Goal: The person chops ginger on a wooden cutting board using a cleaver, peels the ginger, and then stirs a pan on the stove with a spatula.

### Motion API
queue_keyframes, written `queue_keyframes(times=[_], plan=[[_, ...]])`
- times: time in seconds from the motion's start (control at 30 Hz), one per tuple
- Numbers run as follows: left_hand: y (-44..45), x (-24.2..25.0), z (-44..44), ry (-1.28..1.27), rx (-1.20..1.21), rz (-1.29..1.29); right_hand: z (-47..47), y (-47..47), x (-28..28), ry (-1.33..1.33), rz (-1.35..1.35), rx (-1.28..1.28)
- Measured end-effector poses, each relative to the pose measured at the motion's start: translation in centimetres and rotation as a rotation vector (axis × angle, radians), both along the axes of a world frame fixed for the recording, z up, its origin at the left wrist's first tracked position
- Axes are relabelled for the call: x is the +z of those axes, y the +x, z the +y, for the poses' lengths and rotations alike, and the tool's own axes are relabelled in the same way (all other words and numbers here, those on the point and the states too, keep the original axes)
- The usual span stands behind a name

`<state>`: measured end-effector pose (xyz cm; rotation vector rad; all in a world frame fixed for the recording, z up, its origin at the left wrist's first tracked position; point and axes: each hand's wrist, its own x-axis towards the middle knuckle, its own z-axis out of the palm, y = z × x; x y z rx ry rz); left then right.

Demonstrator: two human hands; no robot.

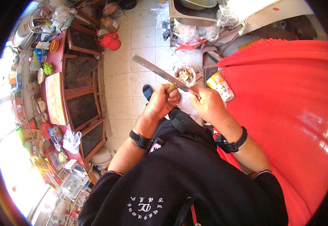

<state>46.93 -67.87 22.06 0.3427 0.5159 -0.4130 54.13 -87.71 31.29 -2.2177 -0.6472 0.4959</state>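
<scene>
My right hand point(209, 103) is closed round the handle of a long knife point(158, 70), whose wide blade points up and to the left. Just under the blade, my left hand point(165, 100) grips a small yellowish-brown piece of food point(172, 88), mostly hidden by the fingers; its kind I cannot tell. Blade and piece lie close together, and whether they touch is unclear. Beyond the hands, on the floor, an open bag of food scraps point(185, 75) is partly covered by the knife.
At left runs a red cabinet with a wooden cutting board point(55, 99) and green grapes point(48, 68). A red jug point(109, 41) stands on the tiled floor. A metal sink point(192, 21) is ahead. Red cloth point(279, 99) spreads at right, beside an orange-and-white package point(220, 86).
</scene>
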Motion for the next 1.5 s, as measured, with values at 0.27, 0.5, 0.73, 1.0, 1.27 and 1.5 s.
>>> queue_keyframes(times=[0.27,0.5,0.73,1.0,1.27,1.5], plan=[[-1.2,1.3,-0.2,0.482,-0.07,0.059,0.7,-0.1,0.2,-0.011,-0.046,0.055],[-1.4,-0.8,0.2,0.357,-0.061,0.028,0.2,0.5,-1.1,-0.061,-0.044,0.04],[-1.4,0.0,1.3,0.158,-0.033,0.059,-0.5,2.4,-1.5,-0.199,-0.065,-0.114],[0.4,1.7,-0.4,0.348,-0.088,0.169,-0.2,0.8,0.2,0.072,-0.031,-0.001],[-1.0,1.6,0.2,0.508,-0.163,-0.048,-1.5,2.7,-1.5,-0.121,-0.081,-0.004],[-0.3,1.8,-0.3,0.299,-0.091,0.168,-1.5,1.9,-0.7,0.055,-0.055,-0.076]])
